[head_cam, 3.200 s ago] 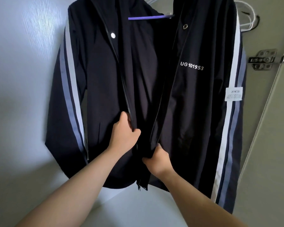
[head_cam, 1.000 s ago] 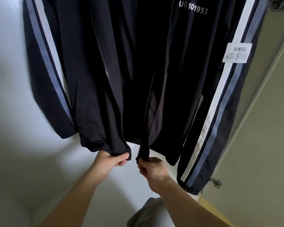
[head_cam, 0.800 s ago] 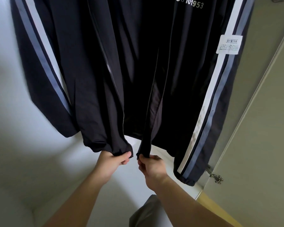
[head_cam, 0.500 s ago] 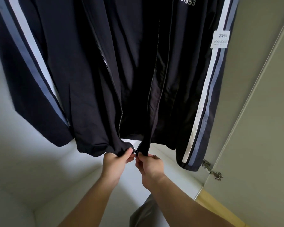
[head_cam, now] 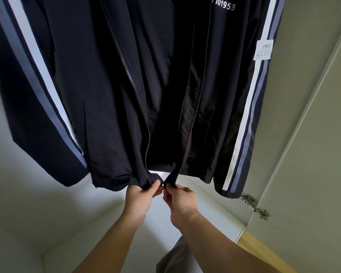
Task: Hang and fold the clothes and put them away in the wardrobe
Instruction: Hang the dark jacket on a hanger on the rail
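Observation:
A dark navy jacket point(head_cam: 98, 79) with white and grey-blue sleeve stripes hangs inside the wardrobe, unzipped down the front. White lettering "101953" sits on its right chest and a white label on the right sleeve. My left hand point(head_cam: 140, 198) pinches the bottom hem of the left front panel at the zip. My right hand point(head_cam: 180, 200) pinches the bottom end of the right front panel's zip. The two zip ends almost touch between my hands. The hanger is out of view above.
The wardrobe's white inner wall point(head_cam: 18, 194) and shelf floor point(head_cam: 110, 229) lie behind and below the jacket. The open door point(head_cam: 313, 154) stands at the right with a metal hinge point(head_cam: 254, 205). A grey garment point(head_cam: 175, 257) shows at the bottom.
My hands slid down from the jacket's middle to its bottom hem, then drew the two zip ends together. The view tilted down, so the hanger left the frame.

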`<state>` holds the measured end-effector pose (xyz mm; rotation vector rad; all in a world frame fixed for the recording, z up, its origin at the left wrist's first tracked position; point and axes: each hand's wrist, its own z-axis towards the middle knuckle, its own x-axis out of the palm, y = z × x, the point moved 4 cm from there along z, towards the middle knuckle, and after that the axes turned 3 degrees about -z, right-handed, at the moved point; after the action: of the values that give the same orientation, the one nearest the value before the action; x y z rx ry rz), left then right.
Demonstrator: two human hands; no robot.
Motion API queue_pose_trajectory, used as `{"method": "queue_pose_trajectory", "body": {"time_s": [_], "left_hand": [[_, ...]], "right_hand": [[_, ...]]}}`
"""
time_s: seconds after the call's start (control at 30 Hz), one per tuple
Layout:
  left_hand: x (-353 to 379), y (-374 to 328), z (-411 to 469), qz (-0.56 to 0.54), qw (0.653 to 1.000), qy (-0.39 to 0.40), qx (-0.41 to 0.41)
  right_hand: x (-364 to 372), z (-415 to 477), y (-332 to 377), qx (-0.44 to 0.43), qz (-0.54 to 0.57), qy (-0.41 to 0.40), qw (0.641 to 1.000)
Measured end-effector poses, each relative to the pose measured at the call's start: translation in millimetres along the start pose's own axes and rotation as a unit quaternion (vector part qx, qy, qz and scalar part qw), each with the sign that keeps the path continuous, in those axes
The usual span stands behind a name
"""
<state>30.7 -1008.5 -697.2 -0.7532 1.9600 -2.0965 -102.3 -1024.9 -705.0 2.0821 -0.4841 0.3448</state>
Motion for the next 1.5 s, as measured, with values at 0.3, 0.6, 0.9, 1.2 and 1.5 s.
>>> {"method": "queue_pose_trajectory", "body": {"time_s": [0.3, 0.6, 0.9, 1.2, 1.5], "left_hand": [[-2, 2, 0, 0.015, 1.0, 0.011, -0.002], [-8, -5, 3, 0.118, 0.993, 0.011, 0.021], [-11, -23, 6, 0.25, 0.962, 0.063, 0.084], [-2, -36, 8, 0.288, 0.943, 0.111, 0.127], [-12, -32, 20, 0.261, 0.952, 0.155, 0.022]], "right_hand": [[1, -1, 1, -0.001, -0.012, 0.0, 1.0], [2, -3, 0, 0.003, -0.004, 0.006, 1.0], [5, -11, 1, 0.043, 0.027, 0.032, 0.998], [4, -5, 11, 0.051, 0.007, 0.046, 0.998], [-2, -3, 6, 0.104, -0.017, 0.108, 0.989]]}}
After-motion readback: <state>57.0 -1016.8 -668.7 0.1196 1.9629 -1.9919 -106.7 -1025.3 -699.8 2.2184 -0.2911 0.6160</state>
